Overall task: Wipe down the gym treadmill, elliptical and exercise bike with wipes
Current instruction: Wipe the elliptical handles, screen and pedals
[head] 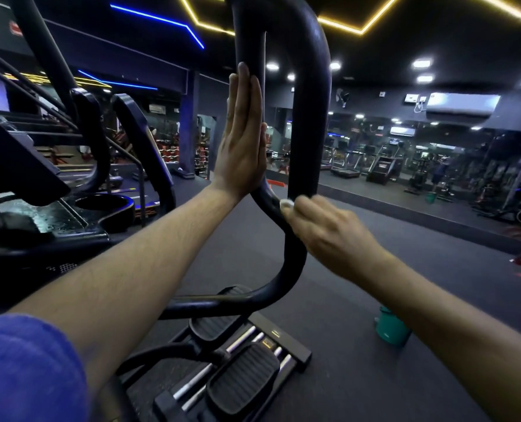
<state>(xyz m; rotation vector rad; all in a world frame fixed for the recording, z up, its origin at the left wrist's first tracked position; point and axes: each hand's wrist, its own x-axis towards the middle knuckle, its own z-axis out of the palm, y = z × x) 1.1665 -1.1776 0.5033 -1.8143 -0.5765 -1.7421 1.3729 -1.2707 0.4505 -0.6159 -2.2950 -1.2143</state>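
Both your hands on the elliptical handle loop.
Your left hand lies flat, fingers straight against its inner bar; your right hand apparently pinches a white wipe at the lower bend; open floor lies beyond.

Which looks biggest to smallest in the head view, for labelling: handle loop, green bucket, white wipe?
1. Handle loop, though nearest the camera.
2. Green bucket.
3. White wipe, mostly hidden in the right hand.
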